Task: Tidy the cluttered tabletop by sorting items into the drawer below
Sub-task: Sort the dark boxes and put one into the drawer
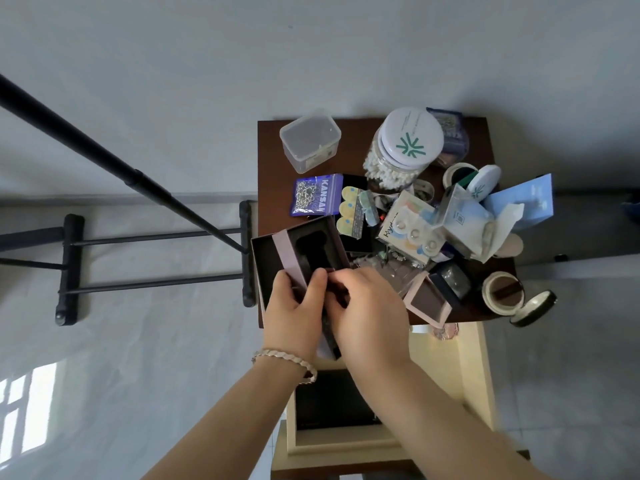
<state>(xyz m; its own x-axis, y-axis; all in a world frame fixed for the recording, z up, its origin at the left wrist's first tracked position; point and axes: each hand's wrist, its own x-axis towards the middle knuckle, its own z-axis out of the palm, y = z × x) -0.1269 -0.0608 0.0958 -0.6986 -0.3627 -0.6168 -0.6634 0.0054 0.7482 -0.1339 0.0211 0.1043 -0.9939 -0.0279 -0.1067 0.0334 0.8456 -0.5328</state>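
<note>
A small dark brown table [353, 136] is heaped with clutter. At its front left corner lies an open pink box [298, 247] with a dark moulded insert. My left hand [294, 313] grips the box's near end, thumb on its pink edge. My right hand [367, 313] pinches a small dark thing against the same end; what it is stays hidden by my fingers. Below the table the cream drawer [478, 368] stands pulled out, with a dark item [332, 400] lying inside.
On the table: a clear plastic tub [310, 142], a cotton-swab jar [401, 147], a purple Kansai packet [317, 195], contact-lens packs [412, 226], a blue card [523, 202], an open round tin [502, 292] and a pink lid [427, 301]. A black metal rack [72, 268] stands left.
</note>
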